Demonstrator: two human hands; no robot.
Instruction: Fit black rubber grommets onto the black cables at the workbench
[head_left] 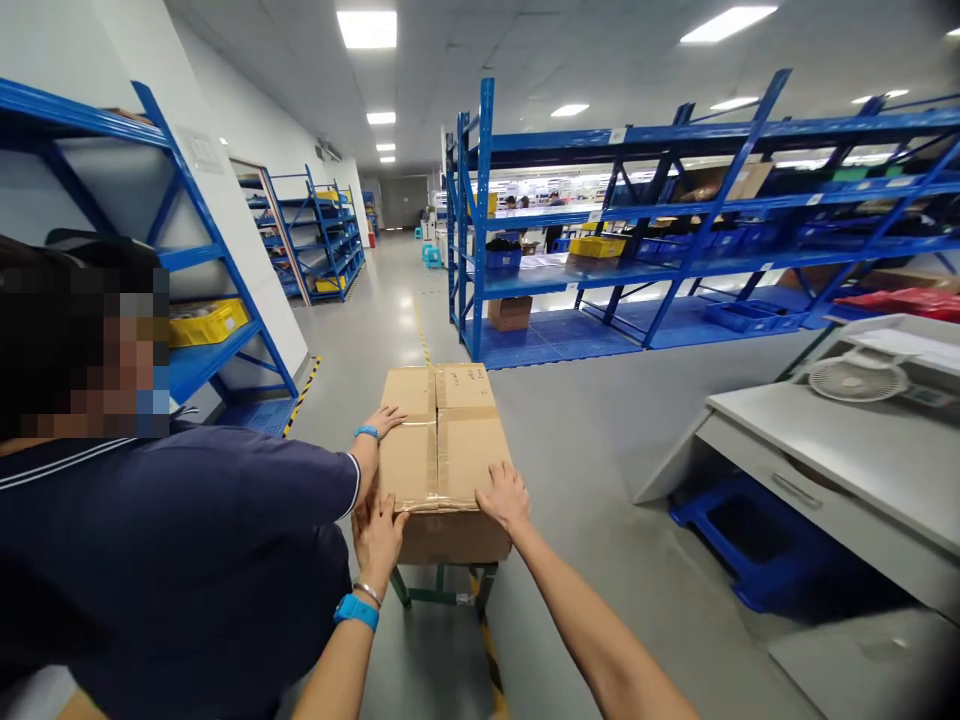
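A closed, taped cardboard box (472, 450) with handwriting on its far flap sits on a green metal frame (442, 597). My left hand (379, 540), below a bracelet and a blue wristband, grips the box at its near left corner. At the near right corner, my right hand (506, 495) holds the box with bent fingers on its top. A co-worker's hand (390, 420), also with a blue wristband, rests on the box's left top edge.
A co-worker in a dark shirt (225, 500) stands close on the left. Blue shelving racks (480, 230) line the right side; another rack (217, 230) holds a yellow bin (210, 323). At right are a white desk (810, 430), a fan (859, 375) and a blue stool (742, 520).
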